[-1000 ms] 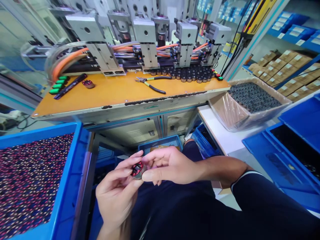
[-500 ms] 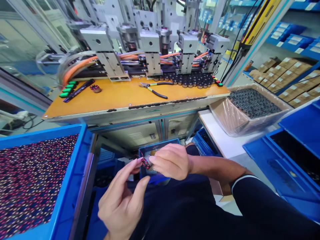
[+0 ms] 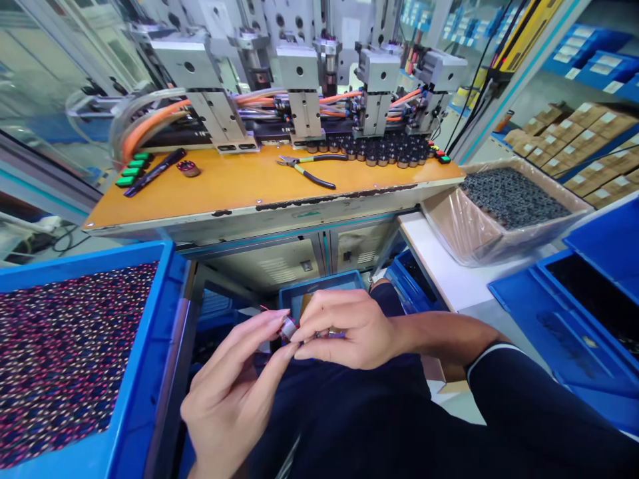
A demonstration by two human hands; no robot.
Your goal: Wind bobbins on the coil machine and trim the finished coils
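Observation:
Between the thumb and fingers of my left hand (image 3: 234, 389) is a small silver cylindrical part (image 3: 288, 328) with a thin red wire sticking out at its far left side. My right hand (image 3: 349, 329) is closed beside it, its fingertips meeting my left thumb tip at the part's right side. What the right fingers pinch is too small and covered to name. A brassy glint shows under the right palm. Both hands are held above my lap, in front of the machine bench (image 3: 239, 189).
Diagonal cutters (image 3: 312, 169), a dark marker-like stick (image 3: 154, 173) and one wired round part (image 3: 188, 168) lie on the bench. Many black-topped parts (image 3: 387, 152) stand at its back. A blue bin (image 3: 167, 279) of wired parts is left; a plastic-lined carton (image 3: 452, 223) is right.
The silver part has passed from my right fingers into my left finger-and-thumb grip and turned. My left fingers have closed on it. The right hand has shifted its fingers lower, beside it.

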